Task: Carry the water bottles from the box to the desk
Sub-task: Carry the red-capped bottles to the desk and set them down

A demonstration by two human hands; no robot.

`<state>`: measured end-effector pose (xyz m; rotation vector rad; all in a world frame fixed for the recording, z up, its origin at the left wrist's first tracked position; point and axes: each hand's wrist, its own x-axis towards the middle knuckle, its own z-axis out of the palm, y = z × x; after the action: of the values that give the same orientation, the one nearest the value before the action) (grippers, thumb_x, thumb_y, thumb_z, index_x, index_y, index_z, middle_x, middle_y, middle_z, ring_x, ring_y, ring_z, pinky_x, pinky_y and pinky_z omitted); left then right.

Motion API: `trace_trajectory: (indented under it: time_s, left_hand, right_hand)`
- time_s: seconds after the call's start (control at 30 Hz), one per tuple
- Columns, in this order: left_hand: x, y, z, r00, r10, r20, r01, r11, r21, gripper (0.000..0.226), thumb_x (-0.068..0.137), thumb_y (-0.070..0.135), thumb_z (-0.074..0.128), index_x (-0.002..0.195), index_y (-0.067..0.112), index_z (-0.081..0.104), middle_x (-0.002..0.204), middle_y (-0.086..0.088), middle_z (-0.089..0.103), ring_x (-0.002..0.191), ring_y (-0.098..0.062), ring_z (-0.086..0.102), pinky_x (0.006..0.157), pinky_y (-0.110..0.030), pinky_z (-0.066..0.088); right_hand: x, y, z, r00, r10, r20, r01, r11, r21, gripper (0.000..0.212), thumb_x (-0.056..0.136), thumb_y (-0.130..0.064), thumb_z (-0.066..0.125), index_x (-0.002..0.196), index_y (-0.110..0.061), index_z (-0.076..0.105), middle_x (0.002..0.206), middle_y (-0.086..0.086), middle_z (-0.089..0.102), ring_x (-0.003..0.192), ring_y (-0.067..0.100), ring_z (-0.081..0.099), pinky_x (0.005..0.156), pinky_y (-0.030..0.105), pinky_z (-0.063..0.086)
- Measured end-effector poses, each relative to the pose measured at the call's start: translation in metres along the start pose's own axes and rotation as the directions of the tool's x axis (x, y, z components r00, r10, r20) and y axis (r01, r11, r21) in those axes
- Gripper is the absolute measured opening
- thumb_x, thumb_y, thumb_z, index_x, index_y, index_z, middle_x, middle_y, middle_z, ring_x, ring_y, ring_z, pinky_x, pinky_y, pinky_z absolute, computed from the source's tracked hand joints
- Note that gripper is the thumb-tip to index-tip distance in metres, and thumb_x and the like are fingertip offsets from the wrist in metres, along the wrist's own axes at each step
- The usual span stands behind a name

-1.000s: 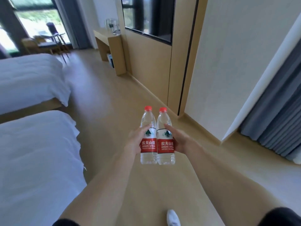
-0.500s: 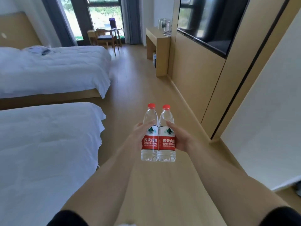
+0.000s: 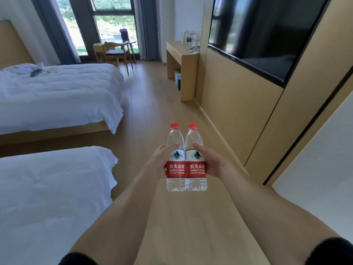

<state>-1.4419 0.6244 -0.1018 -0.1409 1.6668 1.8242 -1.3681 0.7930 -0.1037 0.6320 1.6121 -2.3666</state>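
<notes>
My left hand (image 3: 159, 162) grips the left bottle (image 3: 175, 159) at its label, and my right hand (image 3: 211, 164) grips the right bottle (image 3: 196, 159) the same way. Both are upright, touching, held over the floor, with the desk (image 3: 181, 54) well ahead. They look full, so fairly heavy; thin plastic, likely slick, so wrapping the label band seems best.

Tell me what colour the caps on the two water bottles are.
Red, both caps, clearest in the head view.
</notes>
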Motion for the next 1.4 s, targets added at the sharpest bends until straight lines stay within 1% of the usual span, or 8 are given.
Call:
trace_trajectory:
  time_s: [0.13,0.37,0.47,0.6,0.77,1.03,1.2,1.4]
  left_hand:
    - [0.049,0.036,-0.01,1.0,-0.005,0.03,0.006,1.0,-0.012,0.057,0.085,0.029,0.079,0.13,0.008,0.052,0.116,-0.024,0.07,0.108,-0.045,0.068,0.093,-0.064,0.053]
    - [0.126,0.076,-0.022,1.0,0.019,0.014,-0.018,0.999,-0.038,0.055,0.081,0.035,0.084,0.121,0.01,0.055,0.108,-0.02,0.073,0.092,-0.038,0.075,0.084,-0.059,0.059]
    - [0.16,0.094,-0.024,1.0,0.028,-0.008,-0.028,0.999,-0.038,0.055,0.081,0.035,0.084,0.12,0.01,0.055,0.107,-0.019,0.073,0.085,-0.035,0.076,0.079,-0.054,0.061]
    - [0.209,0.124,-0.024,0.999,0.025,-0.048,-0.026,0.999,-0.024,0.057,0.083,0.035,0.082,0.124,0.008,0.053,0.11,-0.021,0.071,0.096,-0.04,0.073,0.084,-0.056,0.06]
    - [0.284,0.169,-0.021,0.996,0.022,-0.085,-0.026,0.999,-0.047,0.063,0.087,0.034,0.078,0.136,0.005,0.05,0.123,-0.026,0.067,0.111,-0.045,0.067,0.097,-0.061,0.053]
    - [0.384,0.242,-0.008,0.991,0.022,-0.131,-0.033,0.996,-0.082,0.065,0.089,0.037,0.075,0.138,0.007,0.047,0.127,-0.026,0.064,0.115,-0.046,0.065,0.099,-0.061,0.051]
    - [0.435,0.271,-0.012,0.985,0.02,-0.17,-0.039,0.994,-0.106,0.063,0.089,0.036,0.075,0.138,0.007,0.047,0.126,-0.026,0.065,0.113,-0.045,0.066,0.099,-0.061,0.052]
    - [0.499,0.306,-0.027,0.987,0.02,-0.16,-0.039,0.992,-0.118,0.064,0.09,0.037,0.074,0.14,0.008,0.047,0.127,-0.025,0.065,0.113,-0.044,0.066,0.099,-0.059,0.052]
  right_hand:
    - [0.049,-0.03,0.009,1.0,-0.001,0.001,0.001,1.0,0.012,0.055,0.092,-0.042,0.065,0.132,-0.005,0.055,0.11,0.016,0.074,0.09,0.029,0.074,0.073,0.039,0.061]
    - [0.128,-0.07,0.011,1.0,-0.004,-0.003,0.004,1.0,-0.002,0.053,0.095,-0.039,0.064,0.135,-0.004,0.054,0.126,0.023,0.067,0.104,0.035,0.069,0.086,0.044,0.058]
    - [0.167,-0.087,0.007,1.0,-0.011,0.002,0.011,1.0,0.013,0.054,0.094,-0.037,0.065,0.135,-0.003,0.053,0.128,0.024,0.065,0.1,0.035,0.069,0.085,0.044,0.059]
    - [0.224,-0.116,-0.001,0.999,-0.002,0.04,0.001,1.0,0.016,0.053,0.094,-0.036,0.066,0.133,-0.003,0.054,0.127,0.025,0.065,0.093,0.033,0.071,0.078,0.042,0.061]
    - [0.312,-0.164,-0.012,0.995,0.023,0.098,-0.023,1.0,-0.007,0.054,0.095,-0.036,0.066,0.133,-0.001,0.053,0.127,0.027,0.065,0.097,0.036,0.07,0.085,0.046,0.059]
    - [0.431,-0.246,-0.034,0.981,0.081,0.175,-0.065,0.994,-0.093,0.058,0.094,-0.041,0.066,0.132,0.001,0.051,0.128,0.028,0.063,0.105,0.041,0.065,0.1,0.054,0.052]
    - [0.487,-0.278,-0.035,0.979,0.089,0.183,-0.069,0.991,-0.115,0.056,0.094,-0.041,0.066,0.131,0.0,0.052,0.127,0.028,0.064,0.093,0.036,0.069,0.088,0.049,0.057]
    - [0.561,-0.309,-0.032,0.979,0.093,0.181,-0.069,0.988,-0.137,0.06,0.094,-0.042,0.065,0.133,0.001,0.05,0.13,0.029,0.062,0.106,0.042,0.064,0.103,0.057,0.048]
